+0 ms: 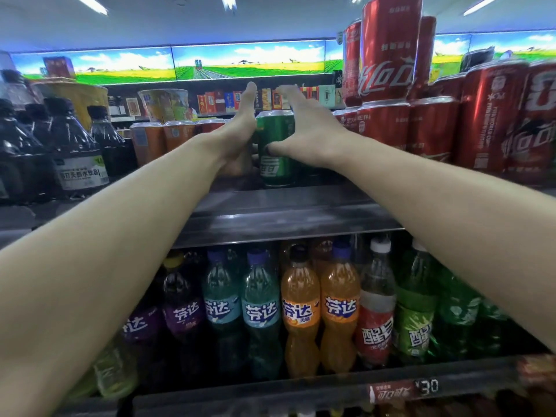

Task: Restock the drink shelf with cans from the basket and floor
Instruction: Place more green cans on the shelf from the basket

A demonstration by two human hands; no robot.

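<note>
Both bare forearms stretch from the lower corners of the frame up toward its centre, converging just above the middle. The left hand [237, 136] stands edge-on with its fingers straight and pointing upward. The right hand [304, 127] is spread wide, fingers extended up and slightly blurred, its thumb pointing left at mid-frame.

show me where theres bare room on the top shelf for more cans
Bare shelf lies in front of the green can, and between it and the red cans at right. Left is crowded: orange cans, then dark bottles.
</note>
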